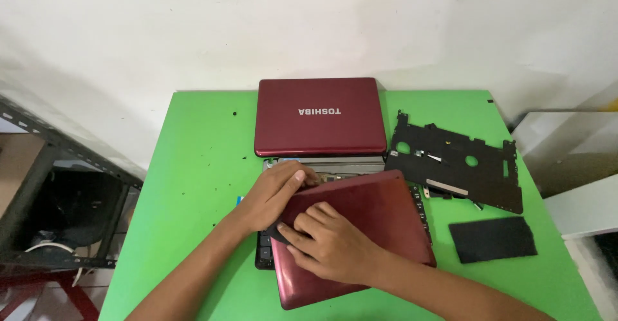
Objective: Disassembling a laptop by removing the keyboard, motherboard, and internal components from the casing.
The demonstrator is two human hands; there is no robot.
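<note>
Head view: a red laptop cover panel (373,231) lies tilted across the opened laptop base (322,166) on the green desk (193,166), likely so it can be seated. The right hand (328,244) presses flat on it, fingers spread; the left hand (277,189) curls its fingers over the panel's upper edge, gripping it.

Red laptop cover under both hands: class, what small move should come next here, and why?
Probably lift the red cover slightly at its near-left corner. The right hand lies flat on it, the left hand grips its upper-left edge, and it sits skewed over the black keyboard base, so it looks loose there. The black frame and dark pad lie apart on the green table.
</note>
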